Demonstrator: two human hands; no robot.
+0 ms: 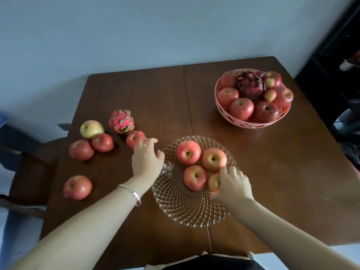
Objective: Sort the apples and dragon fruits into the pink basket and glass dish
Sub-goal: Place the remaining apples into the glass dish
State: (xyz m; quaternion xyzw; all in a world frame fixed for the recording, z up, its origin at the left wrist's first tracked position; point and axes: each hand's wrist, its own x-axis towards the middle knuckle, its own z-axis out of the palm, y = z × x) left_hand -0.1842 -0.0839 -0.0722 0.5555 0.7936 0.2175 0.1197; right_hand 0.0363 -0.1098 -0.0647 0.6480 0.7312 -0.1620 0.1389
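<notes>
While right hand (232, 184) curls round apple (213, 183) in dish (185, 211): settle it steady beneath grip before release; left hand (147, 158) loose, empty.

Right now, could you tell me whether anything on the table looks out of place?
Yes: a dark, shrivelled-looking dragon fruit lies in the pink basket among apples, so that basket is mixed. The loose dragon fruit on the table is brighter pink.
</notes>
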